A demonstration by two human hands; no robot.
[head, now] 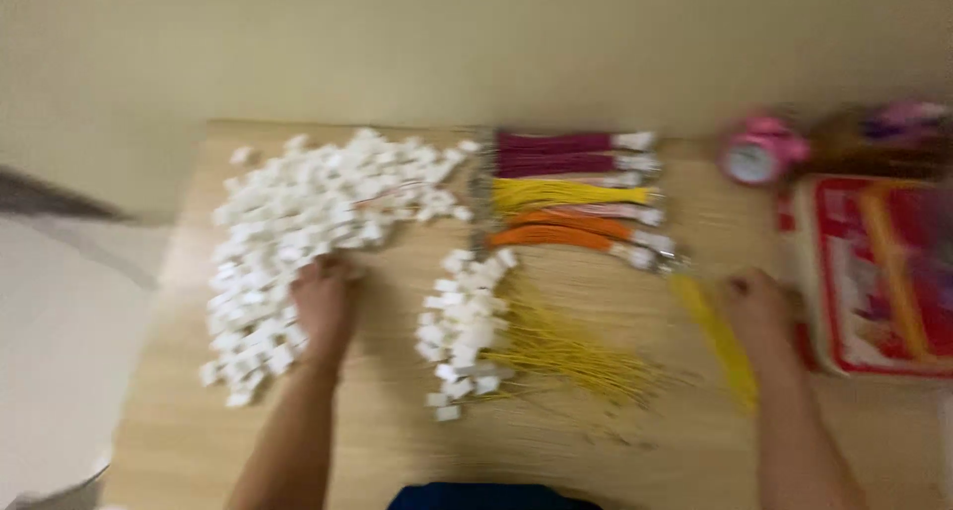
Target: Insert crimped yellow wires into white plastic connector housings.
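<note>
While the left hand (323, 307) digs curled fingers into the white connectors (298, 222) left of centre, the right hand (756, 307) grips yellow wires (720, 341); loose connectors could scatter.

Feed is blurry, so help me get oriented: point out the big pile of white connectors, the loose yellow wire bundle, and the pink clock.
white connector pile (298, 212), head view, middle of the heap
yellow wire bundle (720, 343), head view, mid-length, beside the right hand
pink clock (759, 153), head view, its face
</note>
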